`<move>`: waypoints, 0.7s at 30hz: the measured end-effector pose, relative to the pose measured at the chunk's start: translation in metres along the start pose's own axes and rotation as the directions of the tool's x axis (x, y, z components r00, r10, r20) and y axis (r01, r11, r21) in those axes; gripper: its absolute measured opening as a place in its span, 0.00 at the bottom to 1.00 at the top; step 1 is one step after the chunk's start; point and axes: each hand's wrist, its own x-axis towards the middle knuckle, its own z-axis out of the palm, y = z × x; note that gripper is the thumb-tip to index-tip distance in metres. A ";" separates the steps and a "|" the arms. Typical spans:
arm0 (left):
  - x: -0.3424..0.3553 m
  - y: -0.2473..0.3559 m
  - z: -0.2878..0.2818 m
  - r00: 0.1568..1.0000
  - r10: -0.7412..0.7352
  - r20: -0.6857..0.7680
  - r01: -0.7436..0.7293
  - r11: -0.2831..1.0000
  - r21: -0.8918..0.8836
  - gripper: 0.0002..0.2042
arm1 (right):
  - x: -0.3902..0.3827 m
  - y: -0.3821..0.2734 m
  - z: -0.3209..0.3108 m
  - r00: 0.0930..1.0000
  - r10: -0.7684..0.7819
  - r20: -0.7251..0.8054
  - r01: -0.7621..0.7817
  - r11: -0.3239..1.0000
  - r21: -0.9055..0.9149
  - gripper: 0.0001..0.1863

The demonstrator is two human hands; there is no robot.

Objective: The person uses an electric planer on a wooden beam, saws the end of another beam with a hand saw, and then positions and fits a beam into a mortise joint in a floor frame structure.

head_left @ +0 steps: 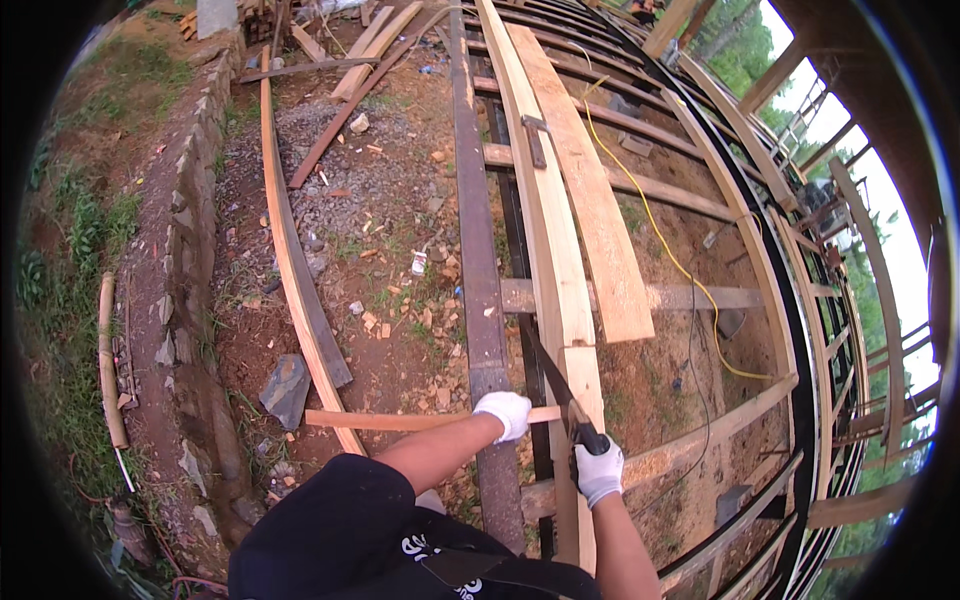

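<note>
My right hand [600, 470], in a white glove, is closed on the black handle of a handsaw [554, 375], whose dark blade points away from me alongside a long pale timber [566, 320]. My left hand [503, 416], also gloved, grips a thin wooden strip [385, 421] that lies crosswise over a dark beam [470, 230], with its right end at the saw, near the pale timber. A wide loose board [590, 200] rests to the right of the timber, and a dark metal object [535, 140], possibly a clamp, sits on the timber farther up.
An open frame of joists [650, 185] spans dirt ground, with a yellow cord [690, 275] across it. Left are loose planks [295, 255], a rock [283, 392], a stone edging [180, 270] and a pole [113, 360]. Upright posts [775, 80] stand at the right.
</note>
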 end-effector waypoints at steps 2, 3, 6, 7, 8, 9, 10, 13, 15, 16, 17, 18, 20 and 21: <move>-0.001 -0.006 -0.003 1.000 -0.017 0.016 0.017 1.000 -0.006 0.14 | -0.033 0.041 -0.010 0.993 -0.099 -0.060 0.104 0.991 0.087 0.08; 0.003 -0.005 -0.001 1.000 0.000 0.010 0.000 1.000 0.007 0.14 | -0.067 0.042 -0.037 0.999 -0.030 -0.042 0.035 0.990 0.133 0.07; 0.006 0.001 0.009 0.997 0.029 0.075 -0.029 1.000 0.007 0.14 | -0.195 0.069 -0.088 0.973 0.007 -0.231 0.020 0.993 0.114 0.09; 0.011 -0.007 0.005 1.000 -0.004 0.026 0.003 0.999 0.033 0.14 | -0.201 0.067 -0.101 0.986 -0.018 -0.166 0.024 0.999 0.035 0.11; 0.010 -0.005 0.002 0.999 0.002 0.042 -0.003 1.000 0.027 0.14 | -0.190 0.075 -0.096 0.984 -0.079 -0.161 0.079 0.997 -0.006 0.11; 0.009 -0.001 0.002 0.999 0.019 0.026 -0.019 1.000 0.024 0.14 | -0.169 0.076 -0.082 0.978 -0.131 -0.163 0.127 0.991 -0.033 0.12; 0.010 0.002 0.004 0.999 0.035 0.008 -0.035 0.999 0.019 0.14 | -0.129 0.074 -0.061 0.991 -0.008 -0.137 0.026 0.992 0.127 0.11; 0.015 0.008 0.008 0.998 0.058 0.037 -0.059 0.998 0.036 0.15 | -0.011 0.034 -0.005 0.990 -0.089 -0.109 0.099 0.991 0.094 0.12; 0.009 0.003 0.007 0.995 0.062 0.075 -0.065 0.997 0.036 0.16 | -0.022 0.039 -0.009 0.998 -0.036 -0.054 0.041 0.995 0.093 0.12; 0.002 -0.003 0.011 0.996 0.052 0.076 -0.054 0.998 0.026 0.16 | -0.035 0.042 -0.015 1.000 0.015 -0.006 -0.014 0.996 0.086 0.12; 0.009 -0.007 0.003 0.999 0.026 0.034 -0.026 1.000 0.000 0.16 | -0.072 0.049 -0.031 0.989 -0.096 -0.113 0.097 0.995 0.001 0.12; 0.005 -0.002 -0.002 0.999 0.020 0.041 -0.020 1.000 0.004 0.16 | -0.111 0.072 -0.052 0.992 -0.064 -0.106 0.069 0.996 0.048 0.12; 0.003 -0.008 0.003 0.999 0.008 0.048 -0.008 1.000 -0.009 0.15 | -0.184 0.068 -0.086 0.979 -0.029 -0.204 0.049 0.995 0.090 0.14; 0.006 -0.012 0.002 1.000 0.015 0.027 -0.015 1.000 -0.004 0.15 | -0.199 0.061 -0.094 0.984 0.096 -0.151 -0.065 0.979 0.194 0.13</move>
